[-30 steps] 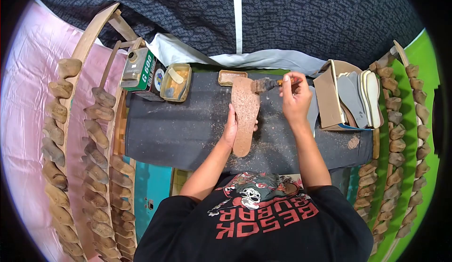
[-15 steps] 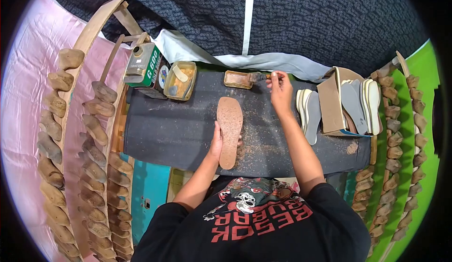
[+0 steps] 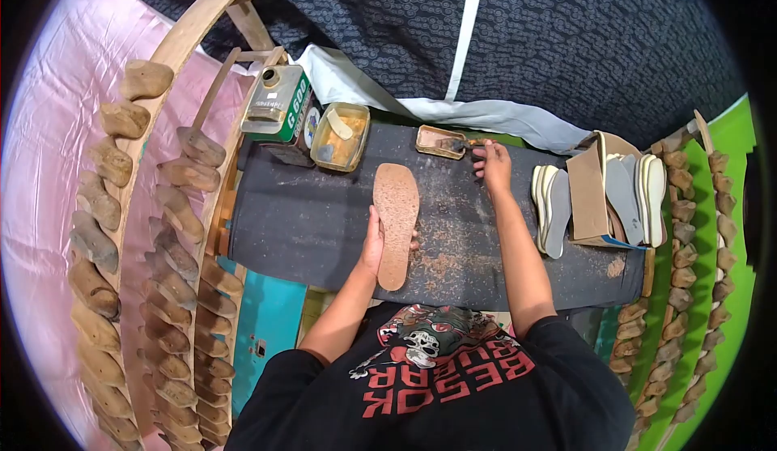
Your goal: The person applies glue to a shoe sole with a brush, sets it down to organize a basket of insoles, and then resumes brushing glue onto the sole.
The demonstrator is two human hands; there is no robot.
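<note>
My left hand (image 3: 374,244) holds a tan, speckled shoe sole (image 3: 396,224) upright, thumb along its left edge and fingertips showing at its right edge. A small tray (image 3: 424,150) sits at the back of the dark table. In it rests the dark head of a brush (image 3: 450,144), with the handle sticking out over the right rim. My right hand (image 3: 494,166) is beside the handle's end, its fingers apart and bent.
A yellowish tub (image 3: 362,147) with a pale scraper stands next to a G 600 can (image 3: 279,111). Grey and cream insoles (image 3: 554,212) lie by a cardboard box (image 3: 589,196) at right. Crumbs cover the dark table (image 3: 283,224). Wooden shoe lasts (image 3: 101,289) line racks on both sides.
The brush has gone down into the tray, and my right hand has let go of its handle. The view has shifted, while the sole stays in my left hand.
</note>
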